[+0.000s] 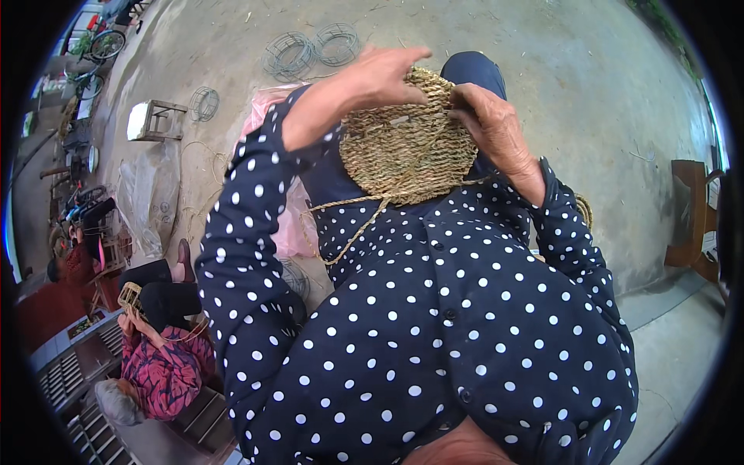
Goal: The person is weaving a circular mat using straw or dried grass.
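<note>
A woven straw basket (411, 159), tan with greenish strands, rests on my lap against my dark trousers. My right hand (496, 132) grips its far right edge, with the thumb and fingers closed on the weave. At the far left edge, my left hand (376, 79) has its forefinger stretched out and its thumb held apart; the other fingers are partly hidden. Twisted straw cord (358, 234) trails from the basket's near side across my polka-dot shirt. A small pale piece (398, 121) shows on the weave.
Round wire frames (288, 56) lie on the concrete floor ahead, with a smaller one (204, 103) near a stool (161, 122). Pink plastic (297, 225) and a clear plastic sheet (149, 201) lie to my left. A seated person (170, 368) there handles wickerwork. Wooden furniture (688, 213) stands right.
</note>
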`<action>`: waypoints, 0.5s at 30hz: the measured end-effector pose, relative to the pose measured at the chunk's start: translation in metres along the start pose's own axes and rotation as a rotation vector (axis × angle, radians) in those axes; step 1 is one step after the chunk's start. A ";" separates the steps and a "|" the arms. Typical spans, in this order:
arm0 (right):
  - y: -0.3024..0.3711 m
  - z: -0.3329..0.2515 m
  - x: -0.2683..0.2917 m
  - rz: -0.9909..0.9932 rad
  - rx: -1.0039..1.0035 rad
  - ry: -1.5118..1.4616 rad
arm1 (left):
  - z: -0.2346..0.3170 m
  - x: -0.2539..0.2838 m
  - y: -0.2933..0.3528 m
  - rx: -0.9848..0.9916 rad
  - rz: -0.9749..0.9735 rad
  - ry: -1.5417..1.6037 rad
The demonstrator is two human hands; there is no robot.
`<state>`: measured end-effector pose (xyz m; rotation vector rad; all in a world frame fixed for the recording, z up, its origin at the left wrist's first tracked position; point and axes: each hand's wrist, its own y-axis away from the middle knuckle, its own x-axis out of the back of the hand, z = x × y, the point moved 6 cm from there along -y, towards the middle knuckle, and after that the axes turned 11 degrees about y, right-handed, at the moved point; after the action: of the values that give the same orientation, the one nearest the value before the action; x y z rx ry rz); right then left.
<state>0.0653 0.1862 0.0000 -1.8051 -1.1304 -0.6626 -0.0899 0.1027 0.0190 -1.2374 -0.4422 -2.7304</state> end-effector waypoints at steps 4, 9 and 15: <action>0.001 0.002 0.000 -0.016 -0.047 -0.027 | -0.006 -0.022 -0.027 0.091 -0.442 0.193; 0.004 0.006 -0.004 -0.008 -0.095 -0.091 | -0.017 -0.031 -0.034 0.201 -0.566 0.291; 0.007 0.004 -0.002 0.030 -0.080 -0.082 | -0.012 -0.031 -0.028 0.237 -0.523 0.425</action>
<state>0.0708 0.1873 -0.0069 -1.9290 -1.1432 -0.6294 -0.0839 0.1255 -0.0177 -0.5071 -1.1218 -3.1080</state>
